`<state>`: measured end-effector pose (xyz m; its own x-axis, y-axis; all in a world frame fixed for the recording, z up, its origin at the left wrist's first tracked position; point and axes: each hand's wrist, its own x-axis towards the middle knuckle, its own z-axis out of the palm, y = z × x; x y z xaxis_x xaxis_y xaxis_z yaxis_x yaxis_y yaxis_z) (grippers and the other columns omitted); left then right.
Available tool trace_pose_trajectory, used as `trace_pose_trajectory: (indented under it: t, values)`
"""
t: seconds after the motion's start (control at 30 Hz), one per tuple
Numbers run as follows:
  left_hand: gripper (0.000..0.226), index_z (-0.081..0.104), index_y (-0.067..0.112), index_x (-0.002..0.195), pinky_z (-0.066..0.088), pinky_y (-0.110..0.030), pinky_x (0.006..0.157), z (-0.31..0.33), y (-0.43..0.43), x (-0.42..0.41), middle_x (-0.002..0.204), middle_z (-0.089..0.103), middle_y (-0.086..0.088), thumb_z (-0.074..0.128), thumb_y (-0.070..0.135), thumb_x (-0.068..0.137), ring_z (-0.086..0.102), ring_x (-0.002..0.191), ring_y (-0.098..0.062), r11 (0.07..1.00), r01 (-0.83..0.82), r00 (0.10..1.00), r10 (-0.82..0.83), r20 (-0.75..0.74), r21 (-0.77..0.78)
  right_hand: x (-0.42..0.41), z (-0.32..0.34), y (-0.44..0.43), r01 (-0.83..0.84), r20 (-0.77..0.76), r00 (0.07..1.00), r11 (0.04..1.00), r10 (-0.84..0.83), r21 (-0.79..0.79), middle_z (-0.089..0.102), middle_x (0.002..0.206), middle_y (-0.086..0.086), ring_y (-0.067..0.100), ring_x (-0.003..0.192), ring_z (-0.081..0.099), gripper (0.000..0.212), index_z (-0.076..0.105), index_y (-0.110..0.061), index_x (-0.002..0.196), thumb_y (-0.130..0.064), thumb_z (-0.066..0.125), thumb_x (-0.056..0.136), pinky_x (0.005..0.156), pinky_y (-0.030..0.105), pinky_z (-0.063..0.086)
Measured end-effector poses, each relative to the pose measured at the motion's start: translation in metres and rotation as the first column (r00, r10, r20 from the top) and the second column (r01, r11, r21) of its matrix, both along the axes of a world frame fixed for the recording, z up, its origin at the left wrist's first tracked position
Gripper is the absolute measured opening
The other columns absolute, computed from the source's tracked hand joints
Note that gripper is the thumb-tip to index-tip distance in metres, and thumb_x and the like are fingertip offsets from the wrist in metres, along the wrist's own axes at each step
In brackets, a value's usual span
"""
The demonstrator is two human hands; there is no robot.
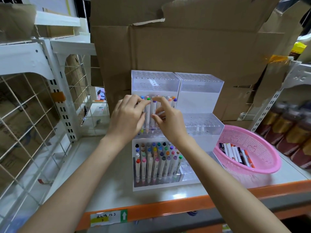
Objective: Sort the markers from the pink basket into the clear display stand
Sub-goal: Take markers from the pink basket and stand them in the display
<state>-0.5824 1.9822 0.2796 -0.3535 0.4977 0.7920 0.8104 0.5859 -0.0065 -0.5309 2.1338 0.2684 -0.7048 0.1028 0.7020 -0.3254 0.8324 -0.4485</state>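
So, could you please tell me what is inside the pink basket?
A loose row of white-barrelled markers lies in the pink plastic mesh basket, some with orange or black parts. Anything beneath them is hidden.

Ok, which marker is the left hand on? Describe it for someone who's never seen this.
On the shelf stands the clear display stand; look at the middle tier of its left column. There the left hand pinches the green-capped marker, a white barrel whose bright green cap sets it apart from the purple-capped marker beside it, held by the right hand.
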Motion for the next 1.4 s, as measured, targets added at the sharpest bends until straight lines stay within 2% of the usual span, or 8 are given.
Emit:
trace_pose_trajectory:
  t: [0.27, 0.53, 0.7, 0.8, 0.97, 1.07, 1.17, 1.4]
  values:
    - [0.041, 0.062, 0.007, 0.118, 0.047, -0.039, 0.079, -0.003, 0.002, 0.002, 0.099, 0.057, -0.01, 0.069, 0.009, 0.077, 0.05, 0.099, -0.026, 1.0, -0.03, 0.999, 0.03, 0.02, 0.005, -0.001, -0.005, -0.005, 0.061, 0.037, 0.997, 0.998, -0.06, -0.012, 0.058, 0.073, 0.001, 0.02, 0.065, 0.06, 0.042, 0.05, -0.014, 0.122, -0.004, 0.069, 0.085, 0.067, 0.042, 0.055]
    - [0.035, 0.063, 0.006, 0.115, 0.048, -0.041, 0.078, 0.003, 0.005, 0.005, 0.097, 0.055, -0.011, 0.066, 0.007, 0.08, 0.052, 0.096, -0.029, 0.999, -0.03, 0.995, 0.029, 0.095, 0.016, 0.004, 0.002, -0.003, 0.108, 0.02, 0.994, 0.99, -0.111, 0.091, 0.065, 0.076, 0.001, 0.022, 0.066, 0.062, 0.033, 0.055, -0.013, 0.119, -0.013, 0.067, 0.089, 0.062, 0.041, 0.054]
    - [0.024, 0.064, 0.006, 0.106, 0.045, -0.04, 0.078, 0.016, 0.013, 0.009, 0.099, 0.058, -0.011, 0.064, 0.014, 0.083, 0.054, 0.094, -0.03, 0.996, -0.089, 0.99, 0.09, 0.107, -0.019, 0.019, 0.01, 0.005, 0.083, 0.082, 0.992, 0.978, -0.1, 0.19, 0.067, 0.096, 0.005, 0.025, 0.087, 0.062, 0.046, 0.044, -0.023, 0.139, -0.025, 0.058, 0.095, 0.069, 0.042, 0.054]
    - [0.024, 0.061, 0.008, 0.106, 0.044, -0.04, 0.08, 0.023, 0.029, 0.018, 0.101, 0.057, -0.01, 0.062, 0.017, 0.084, 0.053, 0.095, -0.028, 0.994, -0.105, 0.991, 0.107, 0.076, -0.031, 0.034, 0.013, 0.015, 0.101, 0.052, 0.992, 0.971, -0.114, 0.218, 0.066, 0.107, 0.005, 0.025, 0.098, 0.06, 0.051, 0.036, -0.025, 0.145, -0.027, 0.054, 0.097, 0.068, 0.039, 0.052]
    - [0.02, 0.065, 0.01, 0.101, 0.044, -0.041, 0.081, 0.02, 0.077, 0.046, 0.097, 0.062, -0.009, 0.061, 0.019, 0.084, 0.057, 0.092, -0.031, 0.999, -0.041, 0.999, 0.041, 0.004, -0.034, 0.064, 0.013, 0.053, 0.206, 0.035, 0.975, 0.953, -0.218, 0.221, 0.064, 0.111, 0.009, 0.03, 0.104, 0.055, 0.042, 0.045, -0.018, 0.139, -0.025, 0.049, 0.099, 0.07, 0.041, 0.049]
    - [0.028, 0.065, 0.012, 0.102, 0.042, -0.041, 0.083, 0.01, 0.112, 0.062, 0.098, 0.062, -0.008, 0.053, 0.028, 0.083, 0.057, 0.095, -0.03, 0.998, 0.032, 0.998, -0.029, 0.048, -0.059, 0.086, 0.006, 0.09, 0.29, 0.099, 0.941, 0.924, -0.322, 0.251, 0.062, 0.116, 0.006, 0.028, 0.109, 0.053, 0.043, 0.045, -0.02, 0.14, -0.029, 0.049, 0.098, 0.077, 0.04, 0.048]
    - [0.035, 0.064, 0.014, 0.104, 0.042, -0.039, 0.083, 0.002, 0.149, 0.077, 0.1, 0.062, -0.006, 0.045, 0.034, 0.081, 0.058, 0.097, -0.029, 0.989, 0.1, 0.991, -0.089, 0.101, -0.106, 0.112, -0.004, 0.128, 0.352, 0.159, 0.899, 0.888, -0.409, 0.295, 0.059, 0.119, 0.006, 0.029, 0.108, 0.052, 0.045, 0.045, -0.02, 0.141, -0.029, 0.05, 0.097, 0.075, 0.038, 0.044]
    - [0.044, 0.065, 0.012, 0.103, 0.048, -0.037, 0.08, -0.019, 0.24, 0.114, 0.102, 0.062, -0.006, 0.039, 0.034, 0.076, 0.059, 0.097, -0.028, 0.94, 0.281, 0.95, -0.244, 0.195, -0.193, 0.161, -0.028, 0.219, 0.444, 0.3, 0.792, 0.839, -0.531, 0.315, 0.055, 0.123, 0.006, 0.027, 0.111, 0.052, 0.045, 0.046, -0.018, 0.139, -0.031, 0.05, 0.096, 0.077, 0.04, 0.05]
